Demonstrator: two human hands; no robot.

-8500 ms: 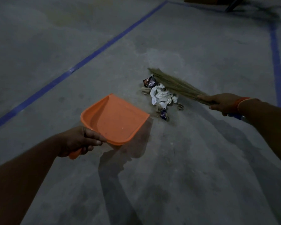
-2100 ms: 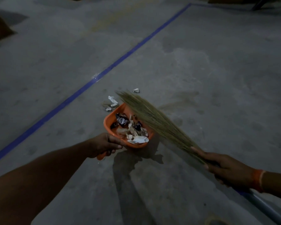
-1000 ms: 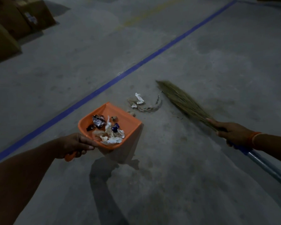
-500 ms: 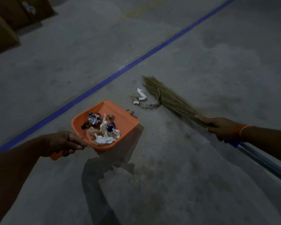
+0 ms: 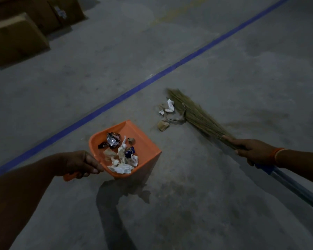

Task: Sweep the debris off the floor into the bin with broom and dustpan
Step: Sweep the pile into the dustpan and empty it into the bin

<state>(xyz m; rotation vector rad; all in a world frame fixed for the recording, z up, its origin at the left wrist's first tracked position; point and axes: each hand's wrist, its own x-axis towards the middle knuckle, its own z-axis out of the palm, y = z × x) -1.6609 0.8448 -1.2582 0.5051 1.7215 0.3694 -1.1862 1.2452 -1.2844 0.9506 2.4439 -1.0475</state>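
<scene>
My left hand point(image 5: 78, 164) grips the dustpan point(image 5: 143, 141) by its handle, held up off the floor point(image 5: 224, 195) at centre frame, with wrappers and paper point(image 5: 120, 154) piled at its back. A second ago the pan sat a little further right; I've since drawn it back toward me, away from the scraps point(image 5: 167, 112). My right hand point(image 5: 251, 150) is clenched round the broom point(image 5: 197, 116), whose bristles now touch the scraps from the right, where before they lay apart. So the first load is kept, and I judge one more sweep is needed. No bin shows; boxes point(image 5: 16, 37) sit upper left.
</scene>
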